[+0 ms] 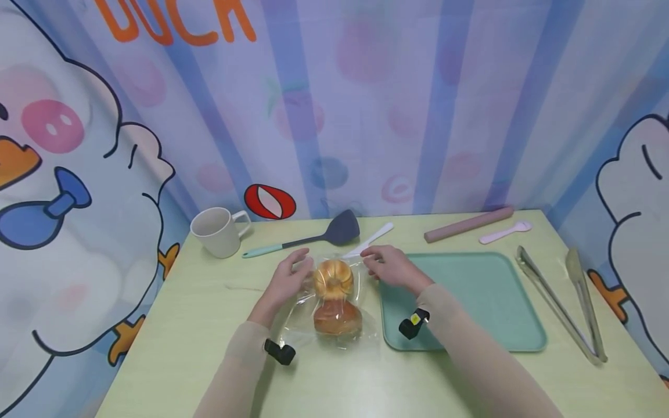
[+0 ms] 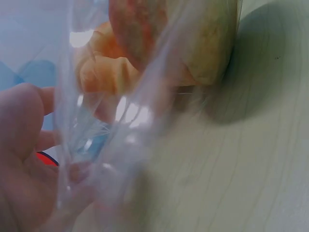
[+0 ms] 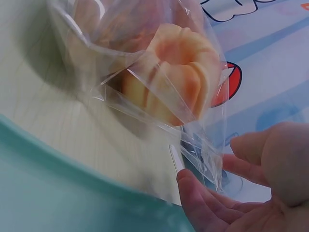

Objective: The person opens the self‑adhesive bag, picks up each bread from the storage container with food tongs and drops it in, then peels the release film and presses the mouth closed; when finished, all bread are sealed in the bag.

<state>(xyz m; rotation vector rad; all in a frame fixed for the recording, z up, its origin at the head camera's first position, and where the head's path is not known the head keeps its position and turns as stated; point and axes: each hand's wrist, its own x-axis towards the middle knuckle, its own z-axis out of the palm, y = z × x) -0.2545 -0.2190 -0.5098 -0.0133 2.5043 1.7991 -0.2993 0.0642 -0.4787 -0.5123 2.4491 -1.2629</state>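
A clear plastic bag point(image 1: 298, 322) holds a ring-shaped bread point(image 1: 333, 280) and a browner bun point(image 1: 337, 318) below it in the head view. On the bag's left side is my left hand point(image 1: 290, 276); in the left wrist view its loosely bent fingers point(image 2: 47, 138) lie against the film. At the bag's upper right corner is my right hand point(image 1: 389, 266). Seen from the right wrist, the thumb point(image 3: 248, 147) and the other fingers stand spread apart around that corner of film, close to the ring-shaped bread point(image 3: 178, 77).
A green tray point(image 1: 460, 302) lies under the right forearm. Behind stand a mug point(image 1: 216, 232), a spatula point(image 1: 342, 227), a white utensil point(image 1: 378, 234), a mauve rolling stick point(image 1: 467, 224) and a pink spoon point(image 1: 504, 232). Metal tongs point(image 1: 559, 307) lie at the right edge. A printed curtain point(image 1: 366, 116) hangs behind.
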